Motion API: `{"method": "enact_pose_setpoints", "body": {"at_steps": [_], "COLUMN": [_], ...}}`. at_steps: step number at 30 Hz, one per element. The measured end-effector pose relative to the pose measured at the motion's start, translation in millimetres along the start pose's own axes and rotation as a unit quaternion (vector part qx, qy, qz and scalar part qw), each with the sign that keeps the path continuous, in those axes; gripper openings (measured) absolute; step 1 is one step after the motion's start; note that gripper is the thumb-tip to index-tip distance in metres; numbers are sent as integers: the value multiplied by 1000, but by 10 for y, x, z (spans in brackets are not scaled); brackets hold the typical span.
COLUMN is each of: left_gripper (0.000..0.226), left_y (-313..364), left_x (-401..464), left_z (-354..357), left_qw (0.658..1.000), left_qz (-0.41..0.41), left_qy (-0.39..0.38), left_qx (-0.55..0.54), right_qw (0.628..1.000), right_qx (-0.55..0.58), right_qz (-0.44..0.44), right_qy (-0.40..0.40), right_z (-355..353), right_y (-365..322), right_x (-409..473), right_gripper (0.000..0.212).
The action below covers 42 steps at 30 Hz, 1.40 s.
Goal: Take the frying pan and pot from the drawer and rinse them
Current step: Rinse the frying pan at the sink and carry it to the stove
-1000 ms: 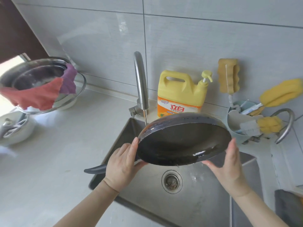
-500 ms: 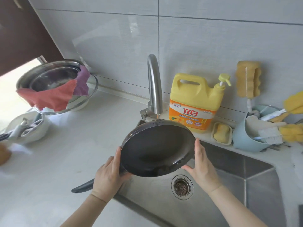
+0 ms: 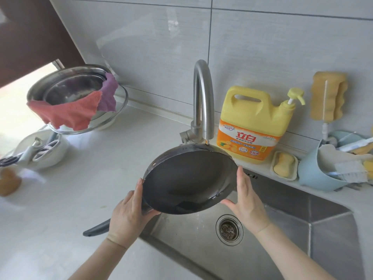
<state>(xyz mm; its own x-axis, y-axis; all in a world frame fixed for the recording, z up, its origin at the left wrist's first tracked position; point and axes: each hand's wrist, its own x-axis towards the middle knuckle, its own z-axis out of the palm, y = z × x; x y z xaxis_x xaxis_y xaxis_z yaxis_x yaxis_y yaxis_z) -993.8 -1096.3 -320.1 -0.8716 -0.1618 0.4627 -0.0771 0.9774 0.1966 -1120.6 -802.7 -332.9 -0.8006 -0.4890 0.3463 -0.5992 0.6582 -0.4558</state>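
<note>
Head view, taking the faucet point(image 3: 201, 102) as my landmark. I hold the frying pan point(image 3: 189, 181) tilted just under the spout, its upper rim almost touching the outlet, its dark inside facing me and wet at the lower edge. My left hand point(image 3: 131, 215) wraps the near-left rim, fingers curled behind and thumb on the front, above the handle point(image 3: 96, 229), which sticks out left over the counter point(image 3: 60, 199). My right hand point(image 3: 244, 201) braces the right rim with flat fingers and the thumb spread beneath; it presses rather than clasps.

My judgement: the pan is out of the drawer and its rinse is under way or nearly finished, with water pooled low in it and a faint trickle falling toward the drain point(image 3: 229, 230). I cannot see the pot for sure; a steel bowl point(image 3: 76, 91) draped with cloths stands well left of the faucet, and I cannot tell whether it counts. So the pot seems left to do.

For room: the sink point(image 3: 302, 229) below and right of the faucet is open, so I can tip the pan downward freely. Upward the spout blocks me. Right of the faucet, the detergent jug point(image 3: 252, 126) and soap dish point(image 3: 284, 165) sit close behind the rim. The handle overhangs the counter edge on the left.
</note>
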Motion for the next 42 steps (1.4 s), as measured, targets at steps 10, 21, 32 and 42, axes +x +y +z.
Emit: {"method": "enact_pose_setpoints", "body": {"at_steps": [10, 21, 32, 42], "left_gripper": [95, 99, 98, 97], "left_y": [440, 460, -54, -184], "left_x": [319, 326, 24, -127], "left_z": [250, 266, -26, -146], "left_qw": [996, 995, 999, 999], "left_qz": [77, 80, -27, -45], "left_qy": [17, -11, -37, -23], "left_qx": [-51, -57, -28, -6], "right_qw": [996, 996, 999, 999], "right_qx": [-4, 10, 14, -18], "right_qz": [78, 82, 7, -32], "right_qy": [37, 32, -27, -36], "right_z": [-324, -375, -47, 75], "right_y": [440, 444, 4, -187], "right_x": [-270, -318, -23, 110], "right_gripper": [136, 145, 144, 131]}}
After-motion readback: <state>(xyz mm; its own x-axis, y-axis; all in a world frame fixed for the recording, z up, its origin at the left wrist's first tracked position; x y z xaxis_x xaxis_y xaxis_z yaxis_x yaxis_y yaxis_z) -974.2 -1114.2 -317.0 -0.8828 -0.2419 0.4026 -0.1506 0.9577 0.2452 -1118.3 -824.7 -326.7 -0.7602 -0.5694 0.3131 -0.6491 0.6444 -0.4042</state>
